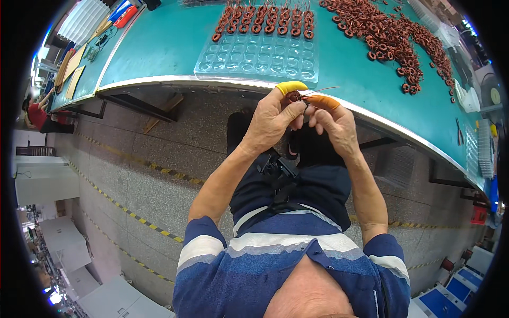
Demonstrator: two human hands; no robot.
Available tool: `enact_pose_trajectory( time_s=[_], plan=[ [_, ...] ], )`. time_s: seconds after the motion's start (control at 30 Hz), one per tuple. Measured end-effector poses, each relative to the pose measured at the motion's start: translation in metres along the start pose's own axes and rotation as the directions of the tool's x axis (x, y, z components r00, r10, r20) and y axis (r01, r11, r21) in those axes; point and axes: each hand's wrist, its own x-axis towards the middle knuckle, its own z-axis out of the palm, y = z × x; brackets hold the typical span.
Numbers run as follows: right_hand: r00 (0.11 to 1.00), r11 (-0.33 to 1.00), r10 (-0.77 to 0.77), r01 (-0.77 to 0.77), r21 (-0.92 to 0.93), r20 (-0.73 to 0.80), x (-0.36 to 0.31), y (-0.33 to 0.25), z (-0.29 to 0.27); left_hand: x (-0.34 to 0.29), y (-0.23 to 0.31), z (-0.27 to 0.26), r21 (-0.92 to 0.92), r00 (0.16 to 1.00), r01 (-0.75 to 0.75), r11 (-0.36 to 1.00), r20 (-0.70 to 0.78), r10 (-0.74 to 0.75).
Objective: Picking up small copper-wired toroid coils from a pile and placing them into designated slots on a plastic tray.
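My left hand [271, 117], with a yellow finger cot on its index finger, pinches a small copper-wound ring coil [293, 96] just off the table's front edge. A thin reddish wire [327, 88] sticks out from the coil to the right. My right hand [338, 127], wearing an orange finger cot, is closed with its fingertips at the coil's wire ends; the exact grip is partly hidden. Beyond my hands lies a clear plastic tray [253, 68] with round pockets. Its far rows hold upright coils [270, 22] with leads pointing away, while the near pockets hold none.
A large heap of loose ring coils [389, 37] spreads over the green table [154, 45] on the right. Pliers [459, 131] and more clear trays [484, 148] sit at the far right. A red bin [125, 17] stands at the far left. Another person [40, 117] works there.
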Motion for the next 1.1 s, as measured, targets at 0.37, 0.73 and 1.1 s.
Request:
enact_pose_trajectory(
  time_s=[0.37, 0.73, 1.1],
  plan=[
    [0.93, 0.962, -0.178, 0.096, -0.254, -0.321, -0.015, -0.042, 0.033, -0.001, 0.015, 0.014, 0.434, 0.978, -0.17, 0.885, -0.032, 0.204],
    [0.954, 0.988, -0.121, 0.141, 0.055, -0.275, 0.004, -0.013, 0.015, -0.008, 0.0, 0.0, 0.243, 0.998, -0.06, 0.968, -0.015, 0.065],
    [0.981, 0.968, 0.029, 0.02, 0.25, -0.191, 0.001, -0.003, 0.009, -0.008, -0.01, -0.012, 0.016, 0.981, 0.177, 0.984, 0.078, -0.178]
  ],
)
